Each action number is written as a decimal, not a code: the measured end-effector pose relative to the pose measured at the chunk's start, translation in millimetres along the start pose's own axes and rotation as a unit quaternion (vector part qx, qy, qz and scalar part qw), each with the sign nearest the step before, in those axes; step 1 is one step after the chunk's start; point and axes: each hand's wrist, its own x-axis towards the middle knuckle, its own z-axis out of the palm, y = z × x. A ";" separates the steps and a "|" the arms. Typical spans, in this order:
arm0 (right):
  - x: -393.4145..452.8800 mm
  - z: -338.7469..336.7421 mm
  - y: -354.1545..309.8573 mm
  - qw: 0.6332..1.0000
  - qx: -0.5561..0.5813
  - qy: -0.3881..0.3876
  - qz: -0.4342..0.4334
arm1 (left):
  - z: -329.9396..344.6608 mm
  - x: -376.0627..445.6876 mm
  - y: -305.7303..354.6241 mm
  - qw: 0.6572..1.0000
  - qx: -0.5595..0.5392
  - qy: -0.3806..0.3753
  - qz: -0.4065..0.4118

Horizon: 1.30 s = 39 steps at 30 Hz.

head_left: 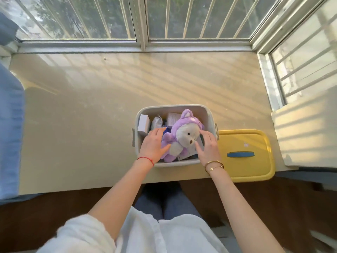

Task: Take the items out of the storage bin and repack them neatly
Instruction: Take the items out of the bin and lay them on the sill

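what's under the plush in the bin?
Under the purple plush in the bin: white boxes, a silver pouch, printed cartons, something blue. The bin floor is covered.

Wide, pale window ledge (109,99) striped with sun and shadow. On it, near the front edge, a grey storage bin (207,114). Just to the right of the bin, flat on the ledge, a yellow lid (244,141) with a blue handle (240,154).

We are in a home, at a bay window: barred panes (102,17) wrap a wide sill (127,84), blue bedding (10,125) lies left, and a plush toy (182,137) fills a bin (207,114).
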 end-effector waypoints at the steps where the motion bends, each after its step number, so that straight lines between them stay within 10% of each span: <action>1: 2.0 1.7 1.7 1.000 -0.002 0.001 0.002 | 7.2 6.9 -0.8 1.000 -0.005 -0.019 -0.001; 10: 17.8 5.1 25.7 1.000 0.001 0.004 0.024 | 44.5 34.5 -2.7 0.989 -0.100 -0.082 -0.066; 28: 84.4 52.0 48.0 0.930 -0.161 -0.327 -0.045 | -30.8 -22.8 -10.3 0.923 -0.234 0.193 -0.235; 39: 80.4 34.3 33.2 0.936 -0.140 -0.315 -0.066 | -35.8 -54.4 -4.3 0.889 -0.277 0.237 -0.278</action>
